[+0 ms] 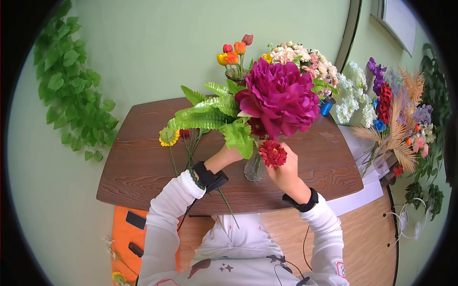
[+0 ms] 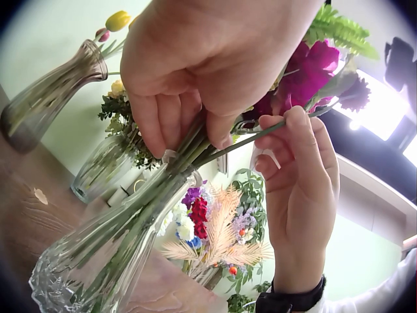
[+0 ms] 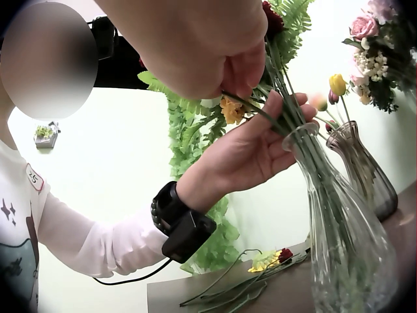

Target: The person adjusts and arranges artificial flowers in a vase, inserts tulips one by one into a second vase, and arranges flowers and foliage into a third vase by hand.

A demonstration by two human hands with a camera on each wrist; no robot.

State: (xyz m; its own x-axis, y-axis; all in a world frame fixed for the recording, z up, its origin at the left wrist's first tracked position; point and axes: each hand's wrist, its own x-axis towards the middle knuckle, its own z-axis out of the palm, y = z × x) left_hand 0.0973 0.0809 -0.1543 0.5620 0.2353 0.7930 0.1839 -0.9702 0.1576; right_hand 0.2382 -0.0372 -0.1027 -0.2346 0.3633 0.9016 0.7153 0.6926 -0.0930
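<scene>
A clear glass vase (image 2: 98, 261) stands on the table, with a bundle of green flower stems (image 3: 332, 195) running down inside it. My left hand (image 1: 230, 155) holds the stems just above the vase's mouth, thumb and fingers around them. Between thumb and fingertips, my right hand (image 1: 287, 168) pinches a single green stem (image 2: 260, 134), which slants in at the vase's rim. A red flower (image 1: 273, 153) shows right at the right hand in the head view. Above both hands spread a big magenta peony (image 1: 281, 97) and green fern leaves (image 1: 202, 117), hiding part of the left hand.
Loose stems with a yellow flower (image 1: 169, 137) lie on the dark wooden table (image 1: 138, 162), left of the vase. Behind stand a vase of tulips (image 1: 234, 74) and pale blossoms (image 1: 296, 52). More flowers (image 1: 386, 109) stand at right. A phone (image 1: 136, 219) lies on orange cloth below.
</scene>
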